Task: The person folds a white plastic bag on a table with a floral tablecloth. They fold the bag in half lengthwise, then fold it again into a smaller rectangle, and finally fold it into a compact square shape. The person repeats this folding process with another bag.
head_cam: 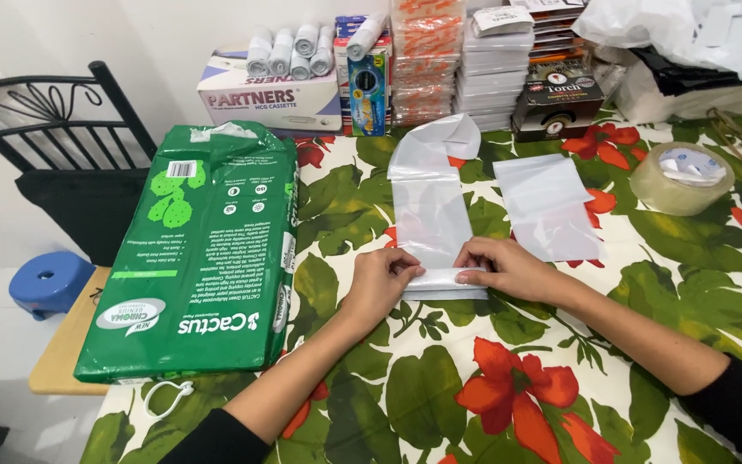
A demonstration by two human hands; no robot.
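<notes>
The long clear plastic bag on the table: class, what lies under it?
Under the clear plastic bag the floral tablecloth shows through. Its near end is folded and pinned by the left hand and right hand, hiding the cloth there.

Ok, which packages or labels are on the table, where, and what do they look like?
Green pack: flat, left of the hands.
White box: back left, red print.
Blue carton: upright beside it.
Dark box: back right of centre.
Tape roll: right, tan.

Bright, even indoor light, soft shadows, sharp focus throughout
</notes>
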